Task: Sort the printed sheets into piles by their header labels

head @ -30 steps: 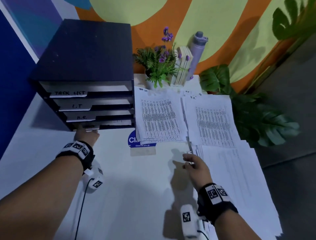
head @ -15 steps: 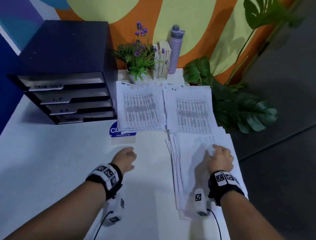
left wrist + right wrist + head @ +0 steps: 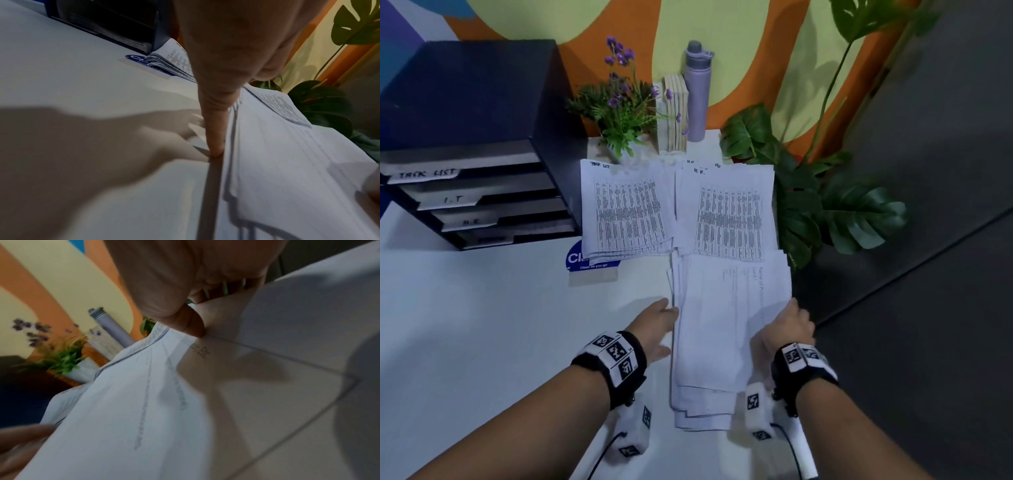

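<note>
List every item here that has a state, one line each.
Unsorted stack: flat on table, fanned, both hands at its edges.
Top sheet: right edge lifted, pinched by right hand.
Left hand: open, fingertips against stack's left edge.
Task List pile: flat, face up.
H.R. pile: flat, face up.
Water bottle: upright, capped.

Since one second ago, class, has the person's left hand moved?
Yes. The left hand has moved away from the dark blue drawer organiser, rightward and nearer the person, to the loose white paper stack's left edge.
</note>
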A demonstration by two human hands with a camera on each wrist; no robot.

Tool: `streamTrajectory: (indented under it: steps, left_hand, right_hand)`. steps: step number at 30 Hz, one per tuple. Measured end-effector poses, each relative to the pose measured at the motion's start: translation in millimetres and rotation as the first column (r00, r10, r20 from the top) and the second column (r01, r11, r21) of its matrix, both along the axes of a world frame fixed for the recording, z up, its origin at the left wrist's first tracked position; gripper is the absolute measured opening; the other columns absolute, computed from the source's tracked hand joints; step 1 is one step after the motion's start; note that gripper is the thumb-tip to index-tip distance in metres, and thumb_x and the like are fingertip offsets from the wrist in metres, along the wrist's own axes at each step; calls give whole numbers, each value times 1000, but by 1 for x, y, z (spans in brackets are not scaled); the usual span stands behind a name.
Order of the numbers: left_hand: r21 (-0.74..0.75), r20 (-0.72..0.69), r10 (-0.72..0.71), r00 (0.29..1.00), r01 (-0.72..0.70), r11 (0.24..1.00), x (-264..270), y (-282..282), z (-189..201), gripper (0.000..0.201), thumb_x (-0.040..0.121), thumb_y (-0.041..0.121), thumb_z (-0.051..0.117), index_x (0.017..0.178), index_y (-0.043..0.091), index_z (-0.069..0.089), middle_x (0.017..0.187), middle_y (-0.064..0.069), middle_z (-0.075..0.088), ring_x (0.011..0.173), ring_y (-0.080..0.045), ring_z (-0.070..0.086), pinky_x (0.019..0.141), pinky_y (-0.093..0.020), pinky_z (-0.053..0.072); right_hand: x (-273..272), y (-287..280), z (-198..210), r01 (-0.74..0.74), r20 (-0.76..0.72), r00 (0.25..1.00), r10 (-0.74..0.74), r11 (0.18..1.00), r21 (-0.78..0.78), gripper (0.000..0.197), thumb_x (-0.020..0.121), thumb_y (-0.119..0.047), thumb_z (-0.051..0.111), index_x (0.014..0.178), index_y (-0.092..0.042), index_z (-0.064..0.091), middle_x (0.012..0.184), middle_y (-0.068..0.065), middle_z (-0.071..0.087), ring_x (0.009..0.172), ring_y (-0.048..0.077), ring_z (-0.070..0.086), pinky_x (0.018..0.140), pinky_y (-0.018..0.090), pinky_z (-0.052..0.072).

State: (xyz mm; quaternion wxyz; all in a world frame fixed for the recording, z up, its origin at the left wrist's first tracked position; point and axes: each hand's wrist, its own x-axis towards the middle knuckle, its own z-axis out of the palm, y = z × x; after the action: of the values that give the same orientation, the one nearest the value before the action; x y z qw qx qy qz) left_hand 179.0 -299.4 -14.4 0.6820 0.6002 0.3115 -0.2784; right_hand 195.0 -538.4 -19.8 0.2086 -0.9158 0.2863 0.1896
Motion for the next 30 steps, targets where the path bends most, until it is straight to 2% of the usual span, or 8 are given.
streamTrajectory:
  steps: [8, 11, 15, 18, 21, 24, 27, 30]
  left_hand:
    - [34, -9, -9, 1000, 10, 999, -6, 29, 7, 67, 97, 38, 54, 154, 21, 23, 155, 2, 30, 138, -20, 33, 108, -48, 38]
    - [60, -51, -38, 998, 41, 997, -14, 55, 9, 50, 92, 40, 58, 136, 23, 43, 139, 6, 42, 127, -21, 41, 102, -55, 42]
    - [49, -114, -32, 993, 37, 998, -30, 94, 6, 35, 93, 35, 57, 120, 13, 58, 124, -13, 58, 113, -32, 54, 90, -66, 45]
    - [89, -125, -9, 992, 20, 996, -43, 121, 1, 54, 77, 40, 64, 125, 17, 56, 130, -9, 55, 120, -32, 49, 87, -66, 45]
    - [152, -99, -7, 995, 22, 988, -53, 152, -8, 45, 77, 39, 66, 110, 9, 59, 120, -11, 58, 107, -30, 54, 89, -63, 46]
    - [227, -57, -19, 998, 32, 973, -67, 183, -5, 71, 58, 52, 72, 112, 8, 57, 121, -11, 56, 105, -28, 55, 96, -57, 45]
    - [173, -36, 117, 992, -109, 979, -80, 205, 14, 77, 81, 46, 72, 144, 20, 37, 146, -1, 41, 133, -24, 41, 108, -49, 35]
    - [73, 238, 217, 947, -241, 968, -77, 219, 43, 37, 89, 26, 69, 122, 18, 54, 130, -6, 60, 115, -22, 59, 107, -51, 39]
  right_hand:
    - [-14, 52, 4, 79, -32, 996, -78, 997, 28, 71, 92, -20, 48, 151, -13, 9, 150, 11, 27, 132, 34, 33, 104, 47, 34]
    - [-14, 64, 3, 101, -85, 992, -91, 988, 119, 51, 90, -20, 52, 136, -6, 36, 138, 17, 44, 123, 36, 48, 99, 39, 43]
    - [-27, 91, 12, 4, -152, 988, 31, 974, 225, 38, 89, -26, 49, 123, -13, 60, 131, 9, 55, 119, 27, 53, 73, 18, 42]
    - [-32, 120, 18, 55, -101, 994, -33, 971, 231, 52, 91, -25, 50, 141, -17, 38, 142, 8, 37, 129, 27, 41, 99, 27, 38]
    - [-38, 144, 15, 95, -58, 995, -76, 888, 450, 63, 85, -8, 60, 140, -7, 30, 127, 16, 48, 107, 29, 53, 85, 28, 43]
    - [-49, 164, 16, -32, 58, 998, -2, 811, 584, 28, 84, 2, 58, 111, -4, 54, 105, 15, 63, 78, 22, 59, 60, 19, 46]
    - [-52, 185, 32, -137, 194, 981, -17, 645, 752, 34, 82, 7, 60, 109, -13, 63, 102, 5, 72, 92, 26, 68, 83, 36, 56]
    - [-42, 207, 64, -263, 321, 946, -39, 485, 834, 43, 83, 12, 60, 112, -19, 65, 106, 5, 73, 100, 26, 68, 90, 43, 54]
